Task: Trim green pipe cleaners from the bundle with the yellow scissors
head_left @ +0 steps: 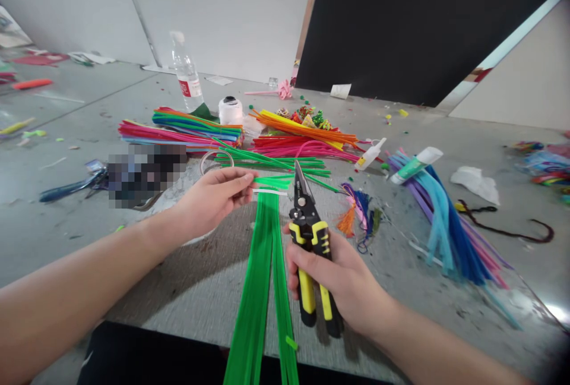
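Observation:
My left hand is closed in a pinch on several green pipe cleaners, whose ends point right toward the pliers. My right hand grips pliers with black and yellow handles, their dark pointed jaws directed away from me beside those ends. Whether the jaws touch the green ends I cannot tell. Between my hands a long bundle of green pipe cleaners runs down toward me, with a thin white strip across its far end. A small bright green piece lies on the bundle.
Beyond my hands lie bundles of coloured pipe cleaners, a clear bottle and a white spool. Loose green pipe cleaners lie nearer. To the right are a glue bottle, a white-green tube, tassels and a blue-purple bundle.

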`<control>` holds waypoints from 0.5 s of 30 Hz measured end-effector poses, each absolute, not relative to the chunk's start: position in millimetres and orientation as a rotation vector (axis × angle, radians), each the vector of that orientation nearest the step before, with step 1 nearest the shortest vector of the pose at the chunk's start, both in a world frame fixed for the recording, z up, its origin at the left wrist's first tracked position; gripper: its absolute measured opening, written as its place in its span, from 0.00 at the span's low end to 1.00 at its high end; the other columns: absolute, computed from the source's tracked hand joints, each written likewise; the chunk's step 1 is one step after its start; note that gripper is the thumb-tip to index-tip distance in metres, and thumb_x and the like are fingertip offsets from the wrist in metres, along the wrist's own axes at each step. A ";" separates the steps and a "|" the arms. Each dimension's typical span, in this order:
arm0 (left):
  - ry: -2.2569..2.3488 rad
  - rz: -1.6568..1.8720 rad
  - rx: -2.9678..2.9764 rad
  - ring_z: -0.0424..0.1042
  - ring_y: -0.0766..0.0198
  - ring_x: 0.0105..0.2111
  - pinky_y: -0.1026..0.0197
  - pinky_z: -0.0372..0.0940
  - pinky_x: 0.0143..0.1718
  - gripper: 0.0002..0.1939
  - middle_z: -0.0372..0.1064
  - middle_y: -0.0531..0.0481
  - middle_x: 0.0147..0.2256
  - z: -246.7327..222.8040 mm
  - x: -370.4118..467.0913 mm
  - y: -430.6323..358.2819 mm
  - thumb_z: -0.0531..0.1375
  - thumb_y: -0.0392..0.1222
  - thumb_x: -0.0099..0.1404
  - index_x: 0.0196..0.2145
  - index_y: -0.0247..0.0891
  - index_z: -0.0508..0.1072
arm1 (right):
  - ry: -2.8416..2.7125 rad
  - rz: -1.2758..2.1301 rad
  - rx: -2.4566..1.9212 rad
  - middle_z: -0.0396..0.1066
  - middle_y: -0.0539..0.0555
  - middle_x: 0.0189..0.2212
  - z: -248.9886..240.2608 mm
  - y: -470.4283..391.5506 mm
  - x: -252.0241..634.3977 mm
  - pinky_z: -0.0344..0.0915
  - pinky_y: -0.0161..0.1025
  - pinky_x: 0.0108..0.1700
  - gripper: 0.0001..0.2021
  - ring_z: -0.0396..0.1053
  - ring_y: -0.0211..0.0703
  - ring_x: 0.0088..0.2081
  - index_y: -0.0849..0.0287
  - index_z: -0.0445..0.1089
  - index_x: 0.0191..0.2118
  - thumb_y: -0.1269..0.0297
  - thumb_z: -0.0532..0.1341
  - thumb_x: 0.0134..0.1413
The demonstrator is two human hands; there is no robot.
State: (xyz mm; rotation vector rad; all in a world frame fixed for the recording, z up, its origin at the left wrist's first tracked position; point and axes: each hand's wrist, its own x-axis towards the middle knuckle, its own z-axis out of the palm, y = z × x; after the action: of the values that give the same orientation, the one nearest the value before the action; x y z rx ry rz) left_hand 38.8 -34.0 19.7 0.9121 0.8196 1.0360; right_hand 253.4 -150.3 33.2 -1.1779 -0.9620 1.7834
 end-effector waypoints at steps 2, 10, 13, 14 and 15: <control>0.867 1.063 1.008 0.70 0.69 0.31 0.64 0.67 0.34 0.15 0.72 0.52 0.30 17.1 37.7 -31.5 0.75 0.47 0.59 0.31 0.36 0.76 | -0.976 1.793 -1.192 0.71 0.45 0.27 33.5 -150.5 253.6 0.73 0.39 0.31 0.27 0.73 0.39 0.28 0.56 0.66 0.49 0.48 0.75 0.53; 1.073 1.049 1.513 0.68 0.68 0.26 0.64 0.60 0.27 0.11 0.70 0.54 0.27 8.8 29.2 -24.4 0.69 0.47 0.65 0.36 0.39 0.74 | -1.179 1.907 -1.256 0.72 0.47 0.27 34.4 -162.2 254.9 0.70 0.36 0.31 0.23 0.71 0.38 0.28 0.55 0.65 0.43 0.44 0.72 0.56; 1.088 1.008 1.727 0.69 0.67 0.25 0.63 0.62 0.26 0.10 0.71 0.53 0.28 12.0 27.4 -25.7 0.66 0.48 0.69 0.41 0.39 0.74 | -1.216 1.908 -1.293 0.71 0.47 0.26 35.4 -162.1 253.5 0.68 0.35 0.30 0.24 0.70 0.37 0.28 0.56 0.65 0.42 0.44 0.72 0.55; 1.065 1.012 1.775 0.70 0.66 0.26 0.63 0.63 0.28 0.10 0.72 0.53 0.29 12.7 26.9 -25.9 0.65 0.48 0.70 0.44 0.40 0.74 | -1.218 1.903 -1.299 0.71 0.47 0.26 35.5 -161.3 253.1 0.68 0.35 0.30 0.24 0.69 0.37 0.28 0.56 0.65 0.41 0.44 0.72 0.54; 1.043 1.016 1.809 0.71 0.66 0.27 0.63 0.65 0.29 0.12 0.74 0.52 0.31 13.3 26.6 -26.0 0.64 0.47 0.71 0.48 0.40 0.73 | -1.219 1.899 -1.299 0.71 0.47 0.26 35.5 -160.3 252.7 0.68 0.35 0.30 0.24 0.69 0.37 0.27 0.56 0.65 0.41 0.44 0.72 0.54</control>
State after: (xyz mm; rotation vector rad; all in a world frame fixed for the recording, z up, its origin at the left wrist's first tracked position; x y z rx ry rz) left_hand 26.6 -26.0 13.3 1.8095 1.0426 1.0161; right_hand 252.7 -160.3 35.5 -1.2989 -1.2190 1.8991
